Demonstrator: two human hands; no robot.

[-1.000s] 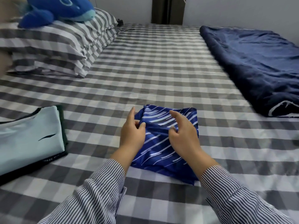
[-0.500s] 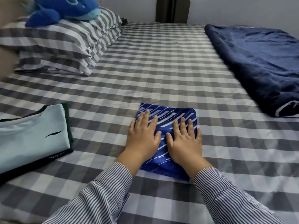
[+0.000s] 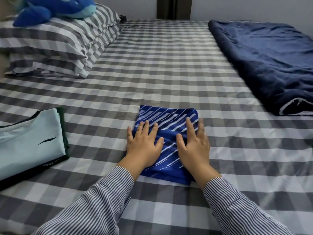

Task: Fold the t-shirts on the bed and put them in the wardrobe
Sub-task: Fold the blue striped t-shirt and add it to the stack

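The blue shirt [image 3: 166,131], bunched a second ago, is now pressed flat at 6 o'clock on the bed [image 3: 169,65] by left hand [image 3: 144,143] and right hand [image 3: 194,146], fingers spread, so this fold looks finished, wardrobe pending.

- You're in a home bedroom: a bed [image 3: 169,65] under a grey checked sheet fills the view.
- Striped pillows [image 3: 55,46] carry a blue plush toy [image 3: 54,7].
- A navy duvet [image 3: 271,61] lies rolled alongside.
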